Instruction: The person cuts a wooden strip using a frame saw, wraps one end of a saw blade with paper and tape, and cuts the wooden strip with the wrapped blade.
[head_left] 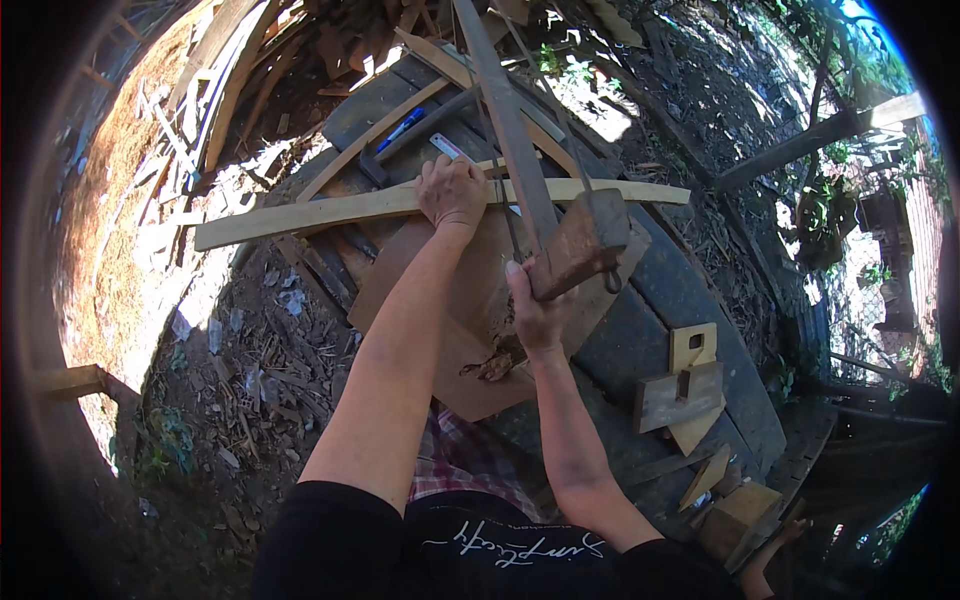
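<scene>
A pale wooden board [330, 212] lies crosswise over the work table. My left hand [452, 195] is closed over the board's middle and presses it down. My right hand [540, 305] grips the near end of a wooden frame saw [510, 130], whose long beam runs away from me over the board. The saw's thick end piece [582, 245] sits just above that hand and hides some of its fingers. Its thin blade crosses the board close to my left hand; how deep it sits in the wood I cannot tell.
Beyond the board lie a hammer [373, 167], a blue pen [405, 128] and a white ruler [446, 146]. Jointed wooden pieces [680, 397] and a wooden block [740, 520] are at the right. Wood scraps [290, 400] cover the ground at left. Part of a person's limb [765, 565] shows lower right.
</scene>
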